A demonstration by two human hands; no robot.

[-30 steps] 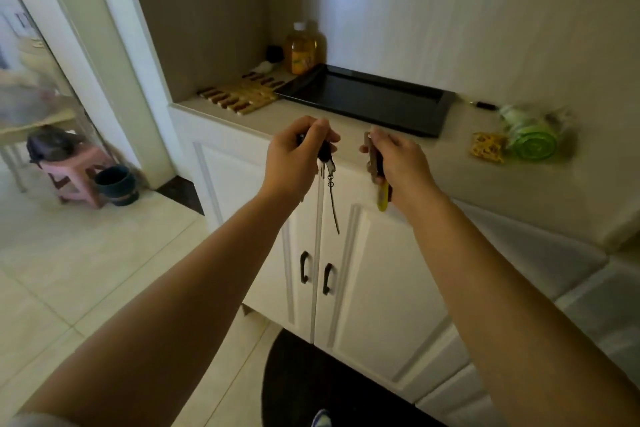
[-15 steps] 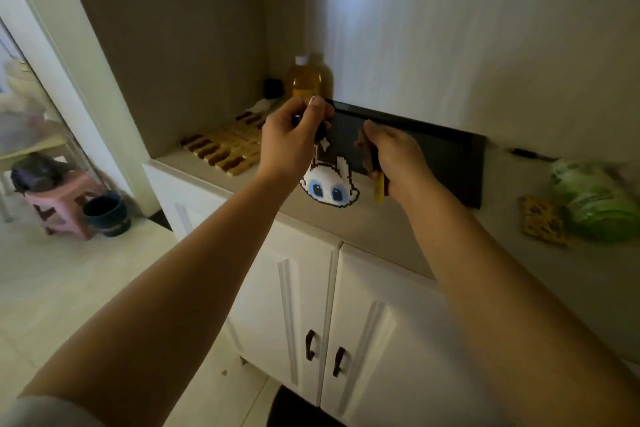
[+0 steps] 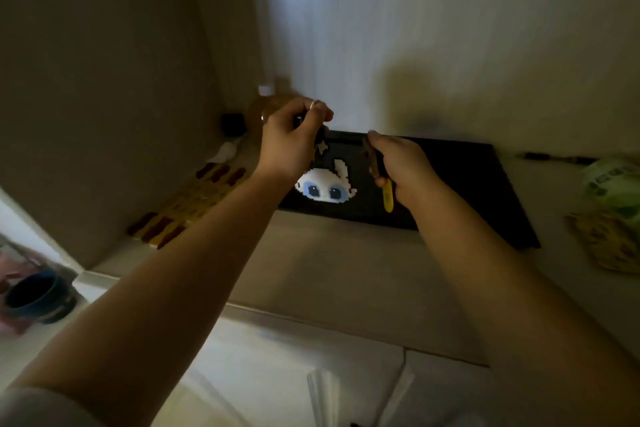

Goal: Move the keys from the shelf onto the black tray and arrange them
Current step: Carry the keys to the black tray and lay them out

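Note:
The black tray (image 3: 478,184) lies on the beige counter against the back wall. My left hand (image 3: 291,142) is over the tray's left end, shut on a dark key fob; a white pixel-art charm with blue eyes (image 3: 325,185) hangs from it just above the tray. My right hand (image 3: 398,166) hovers over the tray's middle, shut on a second set of keys, with a yellow tag (image 3: 388,196) sticking out below the fingers. The keys themselves are mostly hidden inside both fists.
A brown-and-yellow slatted mat (image 3: 194,198) lies left of the tray, with an amber bottle (image 3: 266,104) and a small black object (image 3: 232,123) in the corner. A green packet (image 3: 613,184) and a yellow patterned item (image 3: 602,239) sit at the right. White cabinet doors (image 3: 311,374) are below.
Both hands have moved forward from in front of the cabinet to above the tray, carrying the keys. The camera has come closer, and the white charm now hangs over the tray.

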